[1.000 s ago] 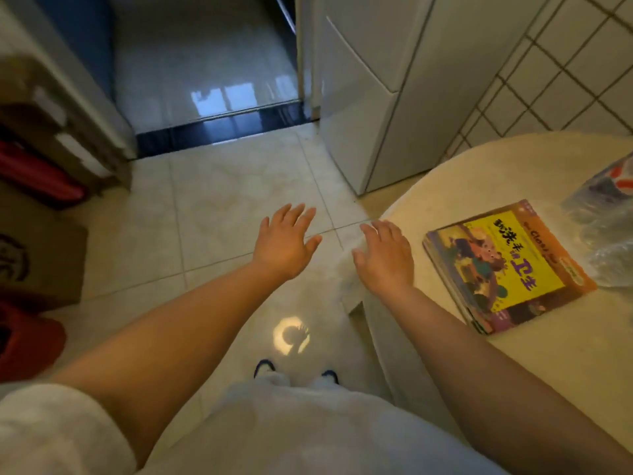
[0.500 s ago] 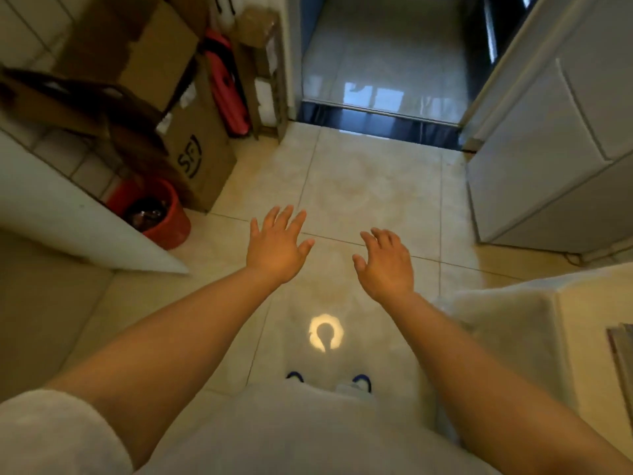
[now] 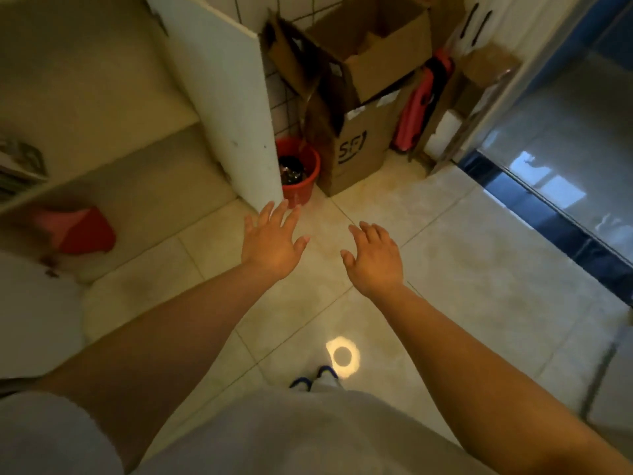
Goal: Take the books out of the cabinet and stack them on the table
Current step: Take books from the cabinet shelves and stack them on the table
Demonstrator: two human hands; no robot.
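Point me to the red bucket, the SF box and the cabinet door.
red bucket [image 3: 310, 158]: head view, on its right rim.
SF box [image 3: 356, 156]: head view, on its printed front face.
cabinet door [image 3: 226, 97]: head view, on the middle of its white panel.

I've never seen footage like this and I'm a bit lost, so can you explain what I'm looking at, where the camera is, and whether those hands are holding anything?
There is no machine here, only a person. The camera sits on the person's head and looks forward and down, so you see their own arms reaching out over a tiled floor.

The left hand and the right hand are both open with fingers spread, and both are empty.

At the left stands an open cabinet with white sides. On its shelf, at the far left edge of the picture, lies what looks like a small pile of books; something red sits lower down. Beyond the cabinet are a red bucket and cardboard boxes against the tiled wall. The table is not in view.
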